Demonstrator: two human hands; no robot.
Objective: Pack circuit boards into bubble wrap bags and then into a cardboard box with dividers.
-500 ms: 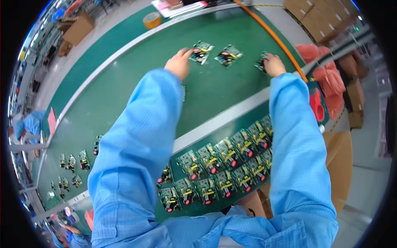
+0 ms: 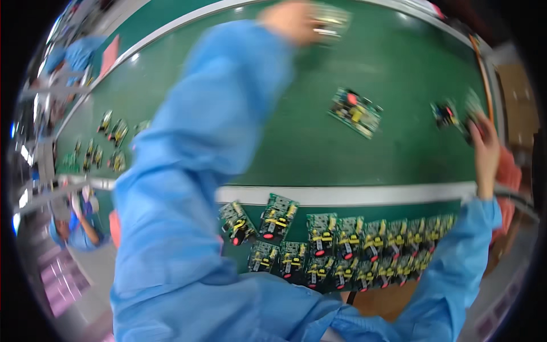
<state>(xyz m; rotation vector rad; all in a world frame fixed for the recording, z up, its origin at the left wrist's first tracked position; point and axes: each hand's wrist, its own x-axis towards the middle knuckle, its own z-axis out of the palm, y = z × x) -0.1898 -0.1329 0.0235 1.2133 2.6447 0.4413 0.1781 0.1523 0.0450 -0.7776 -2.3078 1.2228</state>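
Note:
My left hand [image 2: 289, 23], smeared by motion, is at the far side of the green table with its fingers closed on the edge of a circuit board [image 2: 332, 24], also blurred. Far to the right, my right hand [image 2: 485, 145] grips another circuit board [image 2: 473, 108], which is tilted up near the table's end. Just left of that hand, a smaller-looking circuit board [image 2: 444, 114] lies on the table. Between my hands sits a green circuit board [image 2: 356, 113] with a red round part and yellow components.
Two rows of circuit boards [image 2: 348, 238] line the near ledge, below a pale rail [image 2: 342, 195]. More boards [image 2: 118, 132] lie at the table's left end. Two people in blue [image 2: 82, 54] are beyond on the left. An orange strip [image 2: 483, 77] runs along the right end.
The whole view has turned, so the table now runs level. My left hand has moved with a board, which is blurred. My right hand has raised and tilted its board.

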